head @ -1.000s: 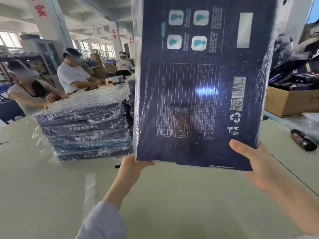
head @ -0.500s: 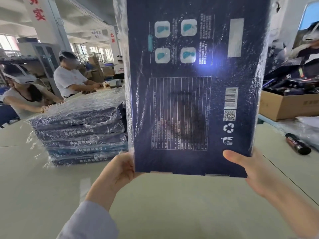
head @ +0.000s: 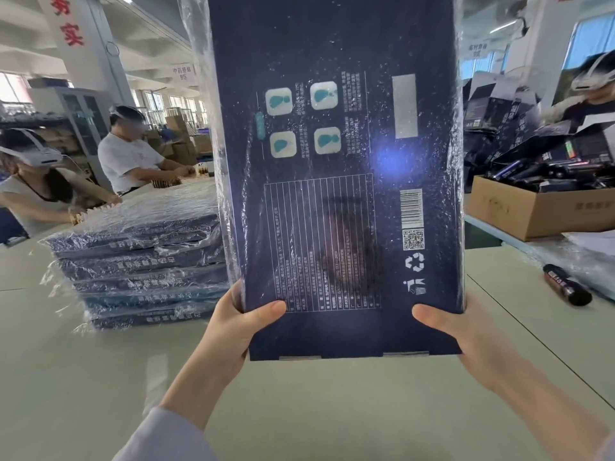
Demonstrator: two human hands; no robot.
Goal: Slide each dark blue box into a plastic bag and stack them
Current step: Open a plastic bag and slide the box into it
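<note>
**Q:** What are the fingers doing?

**A:** Both thumbs press flat on the printed face of a flat dark blue cardboard box. The other fingers are hidden behind it. The left hand clamps the lower left corner at 7 o'clock. The right hand clamps the lower right corner at 5 o'clock.

**Q:** Where is the box?

**A:** It is held upright in the air above a pale table. It fills the centre of the view from 6 up to 12 o'clock, and its top runs out of view. A clear, crinkled plastic bag covers it down to about where the thumbs rest. The bottom strip of the box is bare. The face towards the camera shows four pale squares with teal icons, a lined text panel, a barcode and a QR code.

**Q:** What surrounds it?

**A:** At 9 o'clock a stack of several bagged dark blue boxes lies flat on the table, partly behind the held box's left edge. At 10 o'clock, beyond the stack, two people in white headsets work at the table. At 3 o'clock a brown cardboard carton holds dark packages. At 4 o'clock a small dark bottle lies on its side on the table.
</note>
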